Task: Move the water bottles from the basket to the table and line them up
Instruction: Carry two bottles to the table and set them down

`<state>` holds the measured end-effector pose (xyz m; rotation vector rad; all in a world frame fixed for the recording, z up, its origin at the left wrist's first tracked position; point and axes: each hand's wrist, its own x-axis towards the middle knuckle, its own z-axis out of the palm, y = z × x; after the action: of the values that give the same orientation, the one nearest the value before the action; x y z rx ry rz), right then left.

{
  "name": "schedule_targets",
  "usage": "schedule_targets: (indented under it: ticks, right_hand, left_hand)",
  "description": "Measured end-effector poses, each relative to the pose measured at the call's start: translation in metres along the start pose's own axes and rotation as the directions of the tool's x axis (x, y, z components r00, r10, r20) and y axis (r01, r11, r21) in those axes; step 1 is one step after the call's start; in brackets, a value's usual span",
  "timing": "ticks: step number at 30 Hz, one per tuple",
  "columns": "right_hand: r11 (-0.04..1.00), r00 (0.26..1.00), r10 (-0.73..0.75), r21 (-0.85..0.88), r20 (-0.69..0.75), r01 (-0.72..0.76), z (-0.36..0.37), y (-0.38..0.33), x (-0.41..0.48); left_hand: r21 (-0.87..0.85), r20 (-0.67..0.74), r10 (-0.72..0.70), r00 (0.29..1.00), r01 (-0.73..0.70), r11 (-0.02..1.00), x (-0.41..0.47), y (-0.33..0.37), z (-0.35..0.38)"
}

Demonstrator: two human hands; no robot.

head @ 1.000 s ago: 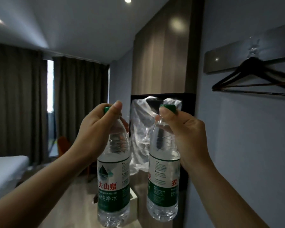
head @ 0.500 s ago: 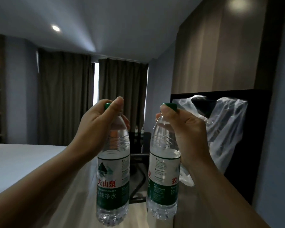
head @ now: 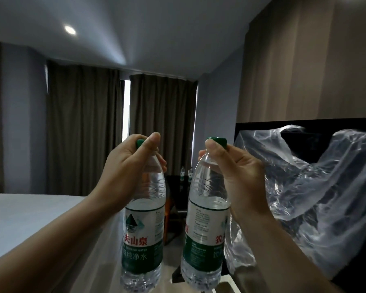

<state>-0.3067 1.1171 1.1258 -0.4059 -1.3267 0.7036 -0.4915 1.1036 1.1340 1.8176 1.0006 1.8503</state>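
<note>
I carry two clear water bottles with green caps and green-and-white labels, both upright in the air in front of me. My left hand [head: 127, 172] grips the neck of the left bottle [head: 143, 233], thumb over its cap. My right hand [head: 234, 168] pinches the right bottle [head: 205, 235] at its neck just under the cap. Far off, two more bottles [head: 185, 173] stand on a dark table [head: 175, 180] by the curtains. No basket is in view.
A white bed [head: 30, 220] fills the left side. On the right, a crumpled clear plastic bag [head: 304, 197] hangs against a dark panel [head: 347, 127]. Dark curtains [head: 82, 127] cover the far wall, and an aisle of floor runs between bed and panel.
The view has swung left, bringing the bed and curtains in and pushing the plastic bag rightward; the wall hanger has gone out of view. Both hands keep the same hold on the bottles.
</note>
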Motion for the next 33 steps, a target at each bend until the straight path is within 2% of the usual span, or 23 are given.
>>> schedule_targets:
  ticks: [20, 26, 33]
  right_hand:
    - [0.999, 0.996, -0.02, 0.033, 0.088, 0.017, -0.042, 0.23, 0.213]
    - [1.0, 0.997, -0.012, -0.002, 0.071, 0.012, -0.035, 0.311, 0.268]
    - [0.999, 0.999, -0.027, -0.035, 0.024, 0.027, 0.002, 0.407, 0.347]
  left_hand:
    - [0.106, -0.042, -0.011, 0.999, 0.015, 0.994, 0.208, -0.207, 0.082]
    - [0.08, -0.041, -0.029, 0.999, 0.032, 0.996, 0.269, -0.283, 0.084]
    - [0.096, -0.028, 0.012, 1.0, -0.01, 0.995, 0.363, -0.375, 0.057]
